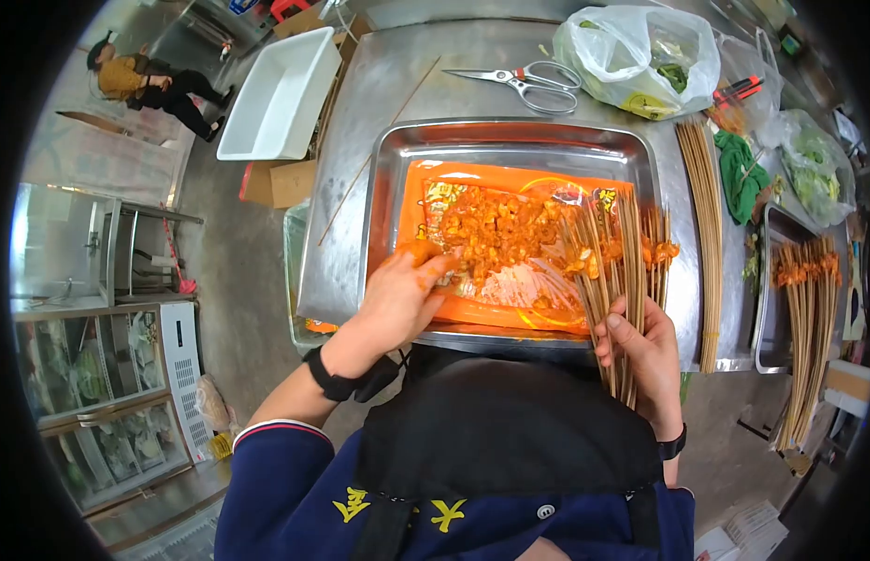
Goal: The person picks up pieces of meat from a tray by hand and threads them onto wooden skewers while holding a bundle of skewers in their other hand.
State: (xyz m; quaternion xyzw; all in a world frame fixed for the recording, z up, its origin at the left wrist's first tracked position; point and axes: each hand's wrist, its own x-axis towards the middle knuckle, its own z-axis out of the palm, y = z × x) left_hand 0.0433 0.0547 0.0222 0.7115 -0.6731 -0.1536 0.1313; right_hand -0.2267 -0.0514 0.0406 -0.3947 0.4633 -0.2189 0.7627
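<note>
My right hand (648,348) is closed around a bundle of bamboo skewers (631,252). Their upper ends lean over the right side of a steel tray (510,131), and a few carry orange-red pieces of meat. In the tray lies an orange printed plastic bag (435,297), spread flat, with a heap of sauce-coated meat pieces (510,224) on it. At the left edge of that heap is my left hand (402,292), fingers stretched towards the meat and thumb apart. Sauce stains its fingers. No skewer shows in it.
Scissors (533,84) and a plastic bag of greens (640,61) lie behind the tray. Bare skewers (701,234) lie to the right, beyond them loaded skewers (807,309) on another tray. A white bin (280,93) stands left. A person (150,82) is far left.
</note>
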